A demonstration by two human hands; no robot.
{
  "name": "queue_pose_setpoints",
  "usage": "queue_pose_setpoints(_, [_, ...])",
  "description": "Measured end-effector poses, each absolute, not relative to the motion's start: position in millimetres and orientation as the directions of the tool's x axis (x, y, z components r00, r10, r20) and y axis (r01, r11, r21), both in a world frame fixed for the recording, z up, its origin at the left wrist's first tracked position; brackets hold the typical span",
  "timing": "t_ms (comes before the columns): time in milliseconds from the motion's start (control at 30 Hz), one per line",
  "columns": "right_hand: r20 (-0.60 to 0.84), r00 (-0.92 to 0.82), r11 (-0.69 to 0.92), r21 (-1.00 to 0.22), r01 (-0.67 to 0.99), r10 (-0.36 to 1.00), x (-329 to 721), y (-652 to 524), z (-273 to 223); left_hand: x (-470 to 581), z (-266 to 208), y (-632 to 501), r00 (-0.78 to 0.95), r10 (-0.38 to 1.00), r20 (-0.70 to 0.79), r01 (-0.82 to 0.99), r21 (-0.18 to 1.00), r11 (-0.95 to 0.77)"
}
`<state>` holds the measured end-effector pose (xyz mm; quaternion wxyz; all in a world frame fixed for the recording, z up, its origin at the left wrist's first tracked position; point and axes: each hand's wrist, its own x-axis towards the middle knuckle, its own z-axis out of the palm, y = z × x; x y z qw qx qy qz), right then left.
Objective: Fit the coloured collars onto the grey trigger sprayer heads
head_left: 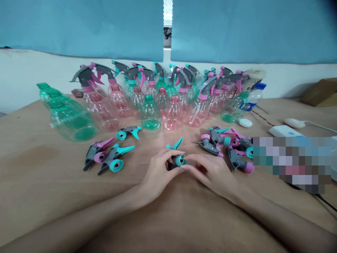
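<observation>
My left hand is closed around a grey spray trigger head. Its teal screw collar faces right and its teal lever sticks up above my fingers. At the collar, the thumb and fingertips of my right hand pinch the rim from the other side. Several loose trigger heads in grey with pink or teal parts lie left of my hands. More trigger heads are heaped to the right. Just beyond stand an uncapped green bottle and an uncapped pink bottle.
Rows of pink and green bottles, several fitted with spray heads, line the back below a teal curtain. Green bottles lean at the left. At the right are a Pepsi bottle, a white mouse, cables and a blurred patch.
</observation>
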<state>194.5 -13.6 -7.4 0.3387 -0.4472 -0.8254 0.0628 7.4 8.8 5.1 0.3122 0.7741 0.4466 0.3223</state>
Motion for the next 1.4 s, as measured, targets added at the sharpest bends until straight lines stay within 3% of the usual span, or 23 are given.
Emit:
queue_pose_setpoints(333, [0.377,-0.314,0.490,-0.635,0.597,0.872,188,-20,-2,6,2,9,0.381,0.903,0.199,0.393,0.849,-0.353])
queue_pose_setpoints(800, [0.246,-0.237,0.332,-0.820,0.467,0.940,188,-18,-7,6,6,12,0.479,0.860,0.175,0.387,0.838,-0.386])
queue_pose_setpoints(933, [0.299,-0.260,0.391,-0.788,0.476,0.918,187,-20,-6,6,7,13,0.497,0.854,0.153,0.382,0.845,-0.374])
queue_pose_setpoints(1133, [0.391,-0.347,0.523,-0.636,0.568,0.852,186,-21,-7,4,6,19,0.457,0.881,0.120,0.342,0.891,-0.299])
queue_pose_setpoints(1400, [0.338,-0.311,0.459,-0.665,0.589,0.888,187,-21,-6,3,7,22,0.499,0.859,0.114,0.359,0.875,-0.325])
